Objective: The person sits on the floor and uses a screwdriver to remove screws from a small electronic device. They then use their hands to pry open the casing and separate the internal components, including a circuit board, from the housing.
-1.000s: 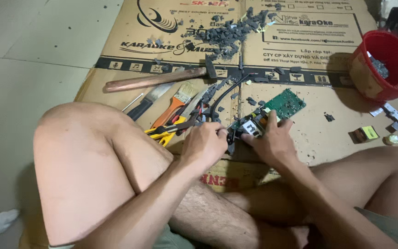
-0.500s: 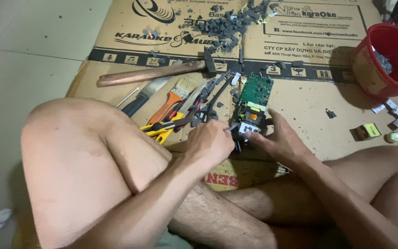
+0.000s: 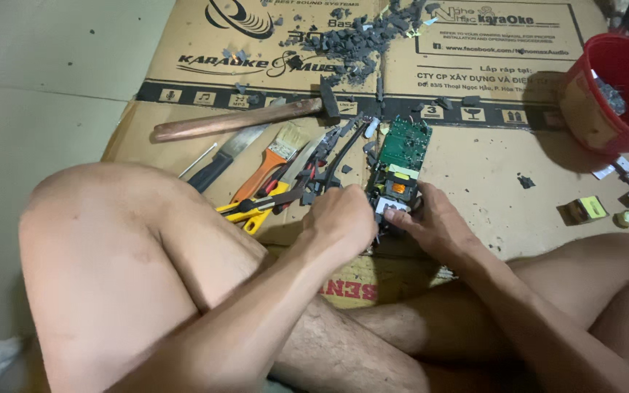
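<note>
A green circuit board (image 3: pixel 405 145) with a yellow-wrapped transformer lies on flattened cardboard (image 3: pixel 489 167) between my legs. My right hand (image 3: pixel 437 227) grips the board's near end, fingers around its white and dark parts. My left hand (image 3: pixel 340 220) is closed in a fist at the same end, pressed against the board and dark cables; what it holds is hidden. My left knee (image 3: pixel 111 240) rises at the left.
A wooden-handled hammer (image 3: pixel 245 118), a knife, an orange-handled paintbrush (image 3: pixel 271 164) and yellow-handled pliers (image 3: pixel 252 213) lie left of the board. Several grey broken bits (image 3: pixel 351 44) are heaped at the top. A red bucket (image 3: pixel 613 91) stands at the right, small parts (image 3: pixel 584 211) near it.
The board has swung from lying slanted to the right to pointing straight away from me. Both hands stayed at its near end, and the view shifted slightly.
</note>
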